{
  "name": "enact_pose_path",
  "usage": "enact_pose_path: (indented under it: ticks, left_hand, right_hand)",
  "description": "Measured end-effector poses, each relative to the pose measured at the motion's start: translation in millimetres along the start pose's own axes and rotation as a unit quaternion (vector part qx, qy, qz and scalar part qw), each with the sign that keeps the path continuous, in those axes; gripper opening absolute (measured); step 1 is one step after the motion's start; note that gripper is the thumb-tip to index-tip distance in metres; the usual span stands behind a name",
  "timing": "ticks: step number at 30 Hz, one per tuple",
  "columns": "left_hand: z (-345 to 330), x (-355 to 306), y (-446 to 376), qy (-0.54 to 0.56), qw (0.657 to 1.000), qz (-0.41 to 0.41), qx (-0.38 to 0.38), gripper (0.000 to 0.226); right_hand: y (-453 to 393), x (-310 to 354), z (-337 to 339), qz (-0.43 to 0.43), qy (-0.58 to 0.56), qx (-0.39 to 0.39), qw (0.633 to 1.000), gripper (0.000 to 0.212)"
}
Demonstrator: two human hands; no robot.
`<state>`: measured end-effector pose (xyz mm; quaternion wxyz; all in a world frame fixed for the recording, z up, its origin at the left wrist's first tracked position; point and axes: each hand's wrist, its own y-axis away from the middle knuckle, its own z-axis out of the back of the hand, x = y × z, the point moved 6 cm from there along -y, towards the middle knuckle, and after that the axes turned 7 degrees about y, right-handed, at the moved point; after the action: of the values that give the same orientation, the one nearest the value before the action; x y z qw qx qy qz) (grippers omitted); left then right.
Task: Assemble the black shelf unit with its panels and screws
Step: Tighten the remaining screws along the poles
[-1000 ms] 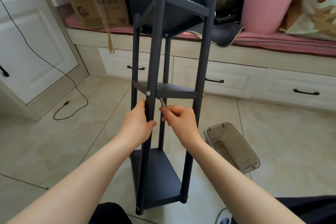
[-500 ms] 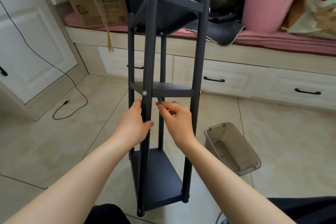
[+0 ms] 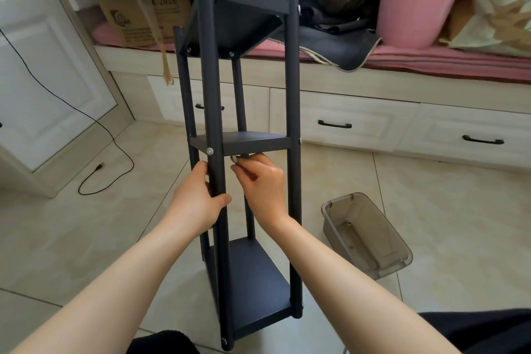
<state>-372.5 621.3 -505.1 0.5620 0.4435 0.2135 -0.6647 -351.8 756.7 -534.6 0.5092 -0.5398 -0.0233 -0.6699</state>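
Note:
The black shelf unit (image 3: 293, 95) stands on the tiled floor in front of me, with four round posts and three panels: top, middle (image 3: 253, 141) and bottom (image 3: 255, 282). Silver screw heads (image 3: 210, 150) show on the posts. My left hand (image 3: 198, 198) grips the near left post just below the middle panel. My right hand (image 3: 261, 184) pinches a small metal tool (image 3: 235, 159), whose tip sits right under the middle panel's front edge between the posts.
A smoky clear plastic bin (image 3: 367, 236) lies on the floor at the right. White drawers (image 3: 356, 123) and a pink-cushioned bench run behind. A cardboard box (image 3: 138, 8), a pink bucket (image 3: 416, 0) and a black cable (image 3: 106, 169) are around.
The shelf unit has turned slightly and come more upright and closer. My right hand has lifted the tool up to the underside of the middle panel. My left hand keeps its grip on the post.

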Motion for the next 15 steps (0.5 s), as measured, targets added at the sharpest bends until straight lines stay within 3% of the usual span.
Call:
enact_pose_path:
  ticks: [15]
  left_hand:
    - [0, 7, -1, -0.003, 1.000, -0.019, 0.015, 0.039]
  right_hand:
    - [-2, -9, -35, -0.067, -0.060, -0.018, 0.996, 0.008]
